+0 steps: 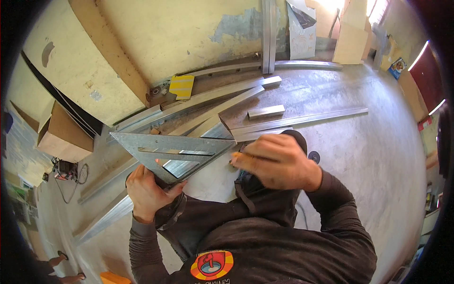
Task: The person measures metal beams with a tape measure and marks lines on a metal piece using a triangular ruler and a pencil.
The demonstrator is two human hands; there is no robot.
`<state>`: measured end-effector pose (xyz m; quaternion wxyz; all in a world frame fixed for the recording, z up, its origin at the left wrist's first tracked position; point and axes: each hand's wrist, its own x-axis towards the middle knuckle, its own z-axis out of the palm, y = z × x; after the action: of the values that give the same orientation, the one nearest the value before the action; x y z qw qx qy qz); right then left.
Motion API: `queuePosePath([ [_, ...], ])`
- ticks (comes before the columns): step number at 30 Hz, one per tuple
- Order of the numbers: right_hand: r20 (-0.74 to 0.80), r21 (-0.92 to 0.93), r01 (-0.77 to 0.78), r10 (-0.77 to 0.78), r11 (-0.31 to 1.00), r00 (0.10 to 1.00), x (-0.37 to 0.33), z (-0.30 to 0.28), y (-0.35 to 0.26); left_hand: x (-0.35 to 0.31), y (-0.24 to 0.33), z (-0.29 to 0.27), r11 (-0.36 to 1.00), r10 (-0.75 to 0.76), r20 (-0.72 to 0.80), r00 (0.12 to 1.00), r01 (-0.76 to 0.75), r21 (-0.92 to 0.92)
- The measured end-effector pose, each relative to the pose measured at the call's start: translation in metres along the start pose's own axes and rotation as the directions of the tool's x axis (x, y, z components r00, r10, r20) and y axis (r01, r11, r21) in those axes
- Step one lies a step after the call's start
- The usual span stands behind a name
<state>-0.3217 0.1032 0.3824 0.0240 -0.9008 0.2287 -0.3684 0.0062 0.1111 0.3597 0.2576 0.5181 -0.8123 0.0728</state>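
Observation:
My left hand (pixel 153 189) is closed around the lower corner of a grey metal speed square (pixel 165 142), its thumb along the edge. Under the square lies a shiny metal channel (pixel 182 166), which shows through the square's opening and extends past it at both ends. Just right of the square's right corner is my right hand (pixel 281 161), slightly blurred by motion. Its fingers are pinched on a thin orange pencil-like thing (pixel 246 157), mostly covered by the hand; its tip appears apart from the square.
Several metal channels (pixel 302 119) lie on the grey floor ahead, with a short offcut (pixel 266 112) among them. A yellow striped piece (pixel 181 87) leans near the wall. At left are a cardboard box (pixel 66 130) and a corded device (pixel 65 168). A small disc (pixel 314 156) lies at right.

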Motion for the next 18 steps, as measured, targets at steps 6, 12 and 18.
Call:
queuePosePath([
  [6,-0.107,0.031,-0.041,0.044,0.999,0.993,0.023,0.014,0.01,-0.004,-0.001,0.002,1.0,0.008,-0.027,1.0,-0.008,0.001],
  [12,0.034,0.029,-0.033,0.032,0.999,0.999,0.044,0.018,0.015,-0.005,0.0,0.002,1.0,0.007,-0.04,0.999,-0.007,0.012],
  [18,0.054,0.067,-0.019,0.016,0.998,0.998,0.05,0.02,0.019,-0.004,-0.002,0.003,0.999,0.035,-0.049,0.998,-0.034,0.028],
])
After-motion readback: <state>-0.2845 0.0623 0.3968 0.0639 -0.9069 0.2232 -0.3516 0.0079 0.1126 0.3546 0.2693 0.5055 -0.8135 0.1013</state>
